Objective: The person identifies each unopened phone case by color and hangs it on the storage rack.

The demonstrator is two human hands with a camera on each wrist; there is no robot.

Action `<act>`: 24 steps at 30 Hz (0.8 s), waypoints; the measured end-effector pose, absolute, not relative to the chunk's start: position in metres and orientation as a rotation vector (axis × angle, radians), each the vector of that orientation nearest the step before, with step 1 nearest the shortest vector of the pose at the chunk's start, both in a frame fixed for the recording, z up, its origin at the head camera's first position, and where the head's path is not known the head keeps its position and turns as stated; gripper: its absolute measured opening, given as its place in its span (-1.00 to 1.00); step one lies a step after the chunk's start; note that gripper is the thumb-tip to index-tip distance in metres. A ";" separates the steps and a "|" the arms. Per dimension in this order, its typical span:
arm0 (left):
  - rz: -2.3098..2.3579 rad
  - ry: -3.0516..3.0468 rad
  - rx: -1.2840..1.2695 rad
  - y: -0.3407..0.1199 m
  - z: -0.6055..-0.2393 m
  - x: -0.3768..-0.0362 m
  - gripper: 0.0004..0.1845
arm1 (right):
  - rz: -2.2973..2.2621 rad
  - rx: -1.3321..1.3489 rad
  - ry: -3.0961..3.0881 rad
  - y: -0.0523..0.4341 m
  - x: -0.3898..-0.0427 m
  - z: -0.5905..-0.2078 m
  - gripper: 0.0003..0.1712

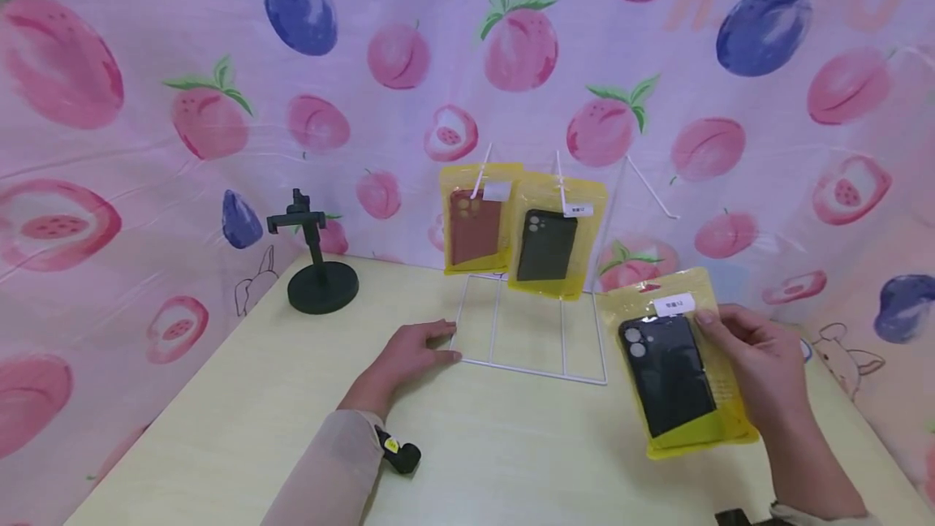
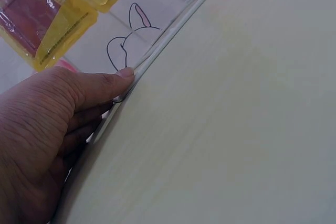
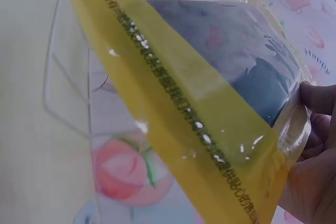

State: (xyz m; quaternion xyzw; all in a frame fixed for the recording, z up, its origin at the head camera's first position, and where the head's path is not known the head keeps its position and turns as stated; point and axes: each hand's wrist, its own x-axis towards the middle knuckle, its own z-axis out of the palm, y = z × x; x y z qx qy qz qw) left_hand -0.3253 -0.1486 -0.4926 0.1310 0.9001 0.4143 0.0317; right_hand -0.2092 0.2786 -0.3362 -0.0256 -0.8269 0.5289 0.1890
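On the right, my right hand (image 1: 767, 351) pinches the side edge of a yellow pouch (image 1: 703, 433) between thumb and fingers. Inside it is a dark phone case (image 1: 668, 372), and a white label sits near the top. In the right wrist view the same pouch (image 3: 157, 108) fills most of the frame. My left hand (image 1: 412, 355) holds the left front corner of a white wire display rack (image 1: 529, 372), its thumb on the wire in the left wrist view. Two yellow pouches hang from the rack's hooks, one with a reddish phone case (image 1: 473, 230), one with a black phone case (image 1: 546, 246).
A third hook (image 1: 653, 189) on the rack's right side holds nothing. A black stand (image 1: 321, 286) with a round base is at the back left of the pale table (image 1: 511, 461). Fruit-printed cloth (image 1: 467, 39) hangs behind the table.
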 end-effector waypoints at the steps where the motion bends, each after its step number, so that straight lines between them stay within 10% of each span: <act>1: 1.280 2.772 0.407 -0.149 -0.492 -0.326 -0.39 | 1.488 -0.043 -2.318 0.272 -0.211 -0.333 -0.59; 24: 1.295 2.758 0.410 -0.150 -0.495 -0.327 -0.38 | 1.541 0.209 -2.143 0.174 -0.249 -0.293 -0.61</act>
